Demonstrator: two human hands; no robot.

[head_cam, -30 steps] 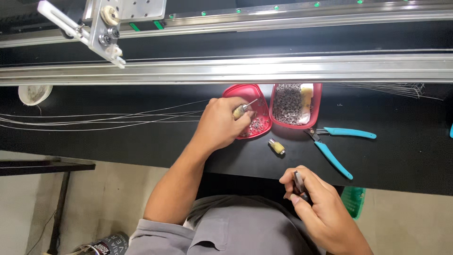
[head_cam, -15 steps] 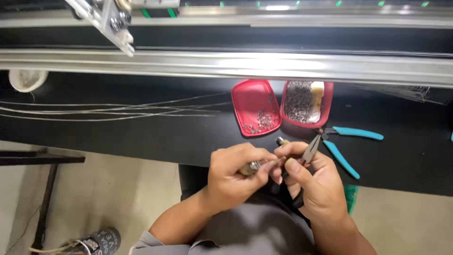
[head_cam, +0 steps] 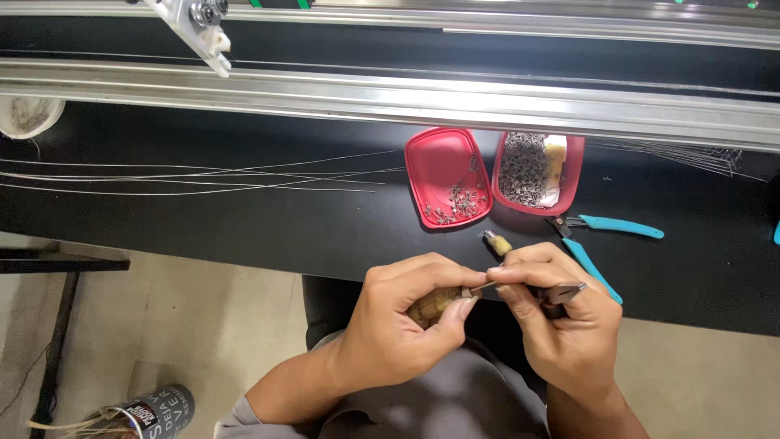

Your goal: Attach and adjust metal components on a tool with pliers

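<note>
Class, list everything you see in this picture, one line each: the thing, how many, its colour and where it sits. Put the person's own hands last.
Table: one, black, across the middle.
Metal rails: two, silver, along the far side of the table.
Thin wires: several, silvery, lying on the table at left.
Tray halves: two, red, side by side, holding small metal parts.
Cutters: one, teal handles, right of the trays.
Small tan piece: one, on the table below the trays.
White cup: one, far left edge.
Can: one, dark, on the floor at lower left.
Left hand: holds a tan piece.
Right hand: holds a slim metal tool against that piece.
</note>
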